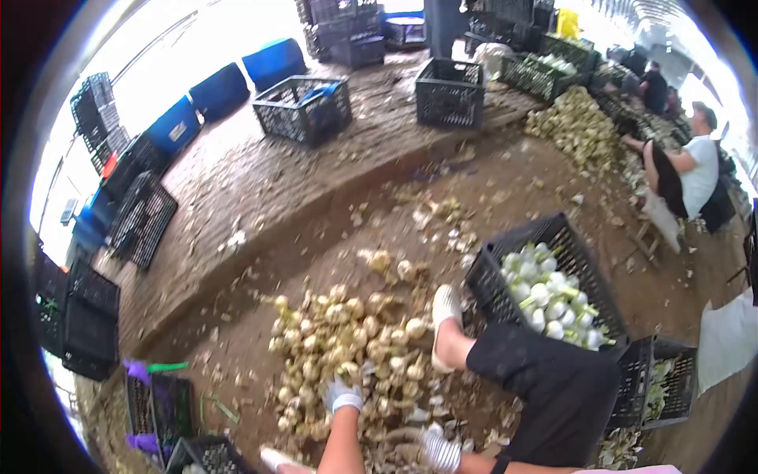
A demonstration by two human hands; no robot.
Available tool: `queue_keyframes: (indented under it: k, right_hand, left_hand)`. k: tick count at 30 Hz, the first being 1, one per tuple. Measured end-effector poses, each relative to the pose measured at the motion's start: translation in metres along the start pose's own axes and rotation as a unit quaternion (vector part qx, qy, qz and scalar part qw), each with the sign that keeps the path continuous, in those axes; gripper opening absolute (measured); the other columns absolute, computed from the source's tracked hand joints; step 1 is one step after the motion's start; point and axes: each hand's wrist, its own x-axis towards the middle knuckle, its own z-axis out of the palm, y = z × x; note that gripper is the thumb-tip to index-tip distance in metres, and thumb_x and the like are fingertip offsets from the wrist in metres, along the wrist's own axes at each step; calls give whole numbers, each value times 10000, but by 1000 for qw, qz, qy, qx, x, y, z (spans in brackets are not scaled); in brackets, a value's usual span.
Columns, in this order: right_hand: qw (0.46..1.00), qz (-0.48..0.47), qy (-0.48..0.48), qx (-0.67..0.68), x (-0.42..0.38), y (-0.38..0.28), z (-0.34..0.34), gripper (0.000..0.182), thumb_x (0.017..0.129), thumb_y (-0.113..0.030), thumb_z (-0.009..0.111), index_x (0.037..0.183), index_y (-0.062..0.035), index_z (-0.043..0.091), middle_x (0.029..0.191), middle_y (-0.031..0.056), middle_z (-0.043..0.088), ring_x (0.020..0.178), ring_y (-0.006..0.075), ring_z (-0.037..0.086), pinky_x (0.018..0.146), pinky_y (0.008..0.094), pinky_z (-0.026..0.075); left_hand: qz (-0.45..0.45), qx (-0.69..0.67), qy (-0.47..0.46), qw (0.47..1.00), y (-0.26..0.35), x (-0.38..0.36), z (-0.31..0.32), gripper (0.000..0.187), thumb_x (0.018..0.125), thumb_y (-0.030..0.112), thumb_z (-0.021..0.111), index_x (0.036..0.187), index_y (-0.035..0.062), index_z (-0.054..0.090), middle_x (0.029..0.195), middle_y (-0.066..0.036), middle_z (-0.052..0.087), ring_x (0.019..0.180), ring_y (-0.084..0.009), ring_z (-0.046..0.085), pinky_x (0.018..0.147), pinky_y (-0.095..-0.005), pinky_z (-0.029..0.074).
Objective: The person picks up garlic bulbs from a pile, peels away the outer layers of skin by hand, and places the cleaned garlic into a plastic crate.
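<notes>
Two gloved hands work low in the head view. My left hand, in a pale glove, reaches into a heap of unpeeled bulbs on the brown floor; its fingers are at a bulb, and their grip is too small to make out. To its right, my right hand, in a glove with a striped cuff, is low over the heap's near edge beside loose peel; what its fingers do is unclear. A black crate of peeled white bulbs stands beyond my bent right leg.
A smaller black crate with trimmings stands at the right. Crates are at the lower left. A low step crosses the floor. Farther off are empty-looking crates, another bulb pile and a seated person.
</notes>
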Motion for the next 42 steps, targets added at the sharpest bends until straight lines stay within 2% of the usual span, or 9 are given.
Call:
queue_keyframes:
  k: [4, 6, 9, 11, 13, 20, 25, 35, 42]
  right_hand:
    - [995, 68, 31, 66, 10, 5, -7, 393, 839, -215, 597, 1175, -25, 519, 1100, 95, 581, 1004, 173, 537, 856, 303, 435]
    - [992, 3, 88, -90, 2, -28, -10, 403, 812, -156, 618, 1175, -16, 510, 1099, 97, 583, 973, 158, 533, 815, 305, 450]
    - [988, -55, 144, 26, 8, -11, -13, 452, 754, -69, 665, 1172, -86, 495, 956, 29, 532, 820, 146, 543, 720, 300, 472]
    - [975, -40, 141, 170, 1, -24, -4, 496, 736, -130, 707, 1172, -68, 479, 966, 42, 543, 870, 146, 524, 768, 306, 455]
    - [954, -171, 208, -135, 5, -9, -6, 479, 747, -217, 704, 1134, -14, 507, 1011, 83, 584, 885, 159, 536, 817, 308, 434]
    - [995, -62, 40, 71, -28, -30, 13, 341, 778, -207, 686, 998, 30, 577, 838, 30, 601, 730, 69, 515, 627, 226, 460]
    - [990, -117, 11, 79, -38, -33, 26, 389, 756, -293, 716, 977, -22, 543, 836, 20, 587, 749, 89, 549, 633, 239, 479]
    - [971, 41, -18, 235, -32, -3, 11, 291, 779, -173, 674, 1003, -8, 591, 881, 54, 625, 751, 165, 599, 670, 294, 519]
    - [982, 58, -87, 156, -50, -26, 22, 259, 770, -130, 663, 996, -17, 602, 889, 67, 630, 727, 130, 589, 640, 281, 505]
  left_hand:
    - [-27, -189, 10, 981, 9, 35, 58, 662, 641, 249, 727, 1243, 162, 464, 1223, -203, 460, 1061, -349, 498, 877, -389, 430]
    - [36, -274, 31, 961, 17, 7, 22, 634, 626, 206, 726, 1206, 108, 491, 1165, -229, 481, 1024, -358, 512, 851, -382, 440]
    - [200, -244, 154, 936, 17, -58, -25, 601, 613, 225, 705, 1127, -4, 493, 1034, -227, 534, 948, -365, 534, 835, -390, 441]
    - [190, -273, 63, 941, 18, -110, -58, 625, 597, 187, 707, 1147, 10, 469, 1056, -245, 501, 987, -396, 499, 866, -423, 419]
    - [228, -200, 90, 949, 9, -155, -65, 670, 593, 216, 724, 1177, 32, 452, 1066, -228, 493, 991, -387, 500, 867, -419, 423]
    - [277, -348, 120, 888, -37, -235, -88, 719, 554, 114, 800, 1175, 56, 442, 1128, -144, 473, 987, -283, 515, 842, -347, 452]
    - [297, -239, 271, 884, -12, -271, -109, 611, 554, 80, 758, 1089, 45, 465, 1042, -156, 501, 931, -319, 528, 787, -373, 463]
    - [351, -77, 306, 881, -18, -270, -112, 547, 538, 67, 713, 1037, 71, 489, 1043, -128, 512, 930, -329, 504, 819, -410, 420]
    - [300, -309, 117, 895, -34, -262, -125, 491, 582, 29, 692, 1019, 53, 470, 903, -94, 524, 774, -215, 537, 696, -311, 472]
